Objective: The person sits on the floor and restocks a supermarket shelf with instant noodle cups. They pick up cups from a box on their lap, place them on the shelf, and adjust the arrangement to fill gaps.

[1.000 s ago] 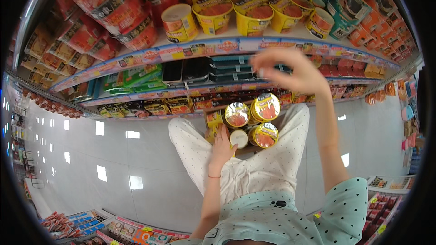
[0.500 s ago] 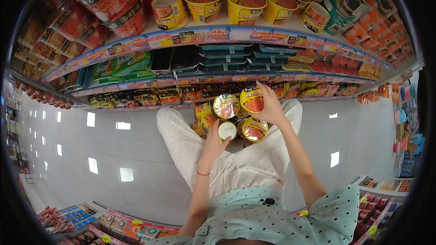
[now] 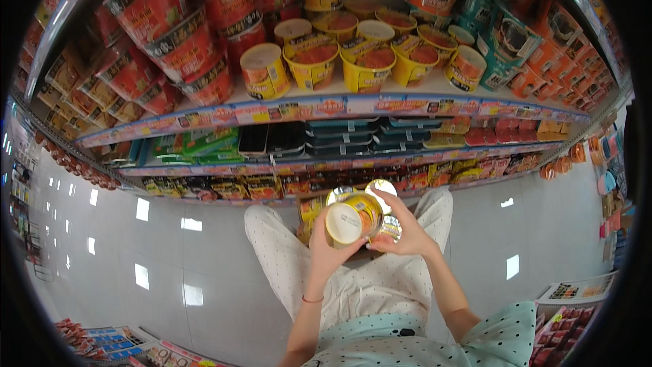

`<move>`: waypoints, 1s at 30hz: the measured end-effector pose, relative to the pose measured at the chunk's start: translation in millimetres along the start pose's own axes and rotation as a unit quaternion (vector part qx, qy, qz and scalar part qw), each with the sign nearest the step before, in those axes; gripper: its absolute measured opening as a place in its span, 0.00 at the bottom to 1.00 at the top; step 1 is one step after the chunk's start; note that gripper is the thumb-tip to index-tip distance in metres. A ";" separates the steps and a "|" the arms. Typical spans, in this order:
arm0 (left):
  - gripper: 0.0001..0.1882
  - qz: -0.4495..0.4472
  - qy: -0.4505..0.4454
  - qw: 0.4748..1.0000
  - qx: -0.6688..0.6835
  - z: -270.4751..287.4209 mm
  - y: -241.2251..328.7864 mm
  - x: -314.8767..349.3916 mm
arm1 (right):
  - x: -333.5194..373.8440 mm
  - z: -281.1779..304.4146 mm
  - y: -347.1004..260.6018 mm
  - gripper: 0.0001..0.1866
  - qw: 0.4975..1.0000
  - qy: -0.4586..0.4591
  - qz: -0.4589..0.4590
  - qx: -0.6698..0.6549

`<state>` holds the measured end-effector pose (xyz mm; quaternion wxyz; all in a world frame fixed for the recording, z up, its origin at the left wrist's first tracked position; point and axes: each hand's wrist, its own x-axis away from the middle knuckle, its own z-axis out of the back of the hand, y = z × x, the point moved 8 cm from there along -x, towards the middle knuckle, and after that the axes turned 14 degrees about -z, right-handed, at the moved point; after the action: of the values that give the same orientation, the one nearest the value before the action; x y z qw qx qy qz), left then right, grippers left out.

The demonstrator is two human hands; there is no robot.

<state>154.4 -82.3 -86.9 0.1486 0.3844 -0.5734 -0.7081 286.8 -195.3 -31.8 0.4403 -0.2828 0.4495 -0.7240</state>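
Note:
A yellow instant noodle cup (image 3: 372, 209) is tilted in front of me, its pale round base facing up toward me. My left hand (image 3: 327, 248) is wrapped around the base end from the left. On the other side my right hand (image 3: 409, 232) curves around the rim end, thumb low and fingers high; its exact contact is partly hidden. Below the cup stands an open carton with more noodle bowls. Shiny lids show there, one noodle bowl (image 3: 382, 194) beyond my right fingers. A yellow noodle cup (image 3: 311, 208) lies at the carton's left side.
Ahead rises a shelf (image 3: 326, 103) with yellow noodle bowls (image 3: 368, 64) in front, red tubs (image 3: 193, 54) stacked left and teal tubs (image 3: 506, 47) right. Lower tiers hold dark trays (image 3: 339, 137) and packets (image 3: 258, 185). My legs flank the carton on the tiled floor (image 3: 217, 245).
My left hand has lifted the pale-based cup out of the carton and tilted it. My right hand has left the far right bowl and come to the cup. The view has tipped upward.

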 end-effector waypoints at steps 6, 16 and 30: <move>0.51 -0.061 -0.064 0.991 -0.102 -12.1 43.3 -12.5 | -8.9 -9.5 -40.9 0.47 0.982 -0.017 0.060 0.181; 0.52 -0.021 -0.104 0.945 -0.311 38.8 -52.4 14.2 | -126.2 162.6 -173.4 0.53 0.896 0.333 0.274 0.106; 0.54 0.106 -0.099 0.918 -0.368 35.9 -197.6 79.4 | -392.6 260.1 -81.9 0.52 0.876 0.400 -0.047 0.266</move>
<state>121.9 -49.9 -297.9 0.2963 0.1673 -0.3210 -0.8838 642.5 67.4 149.9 0.2470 0.1378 0.3640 -0.8874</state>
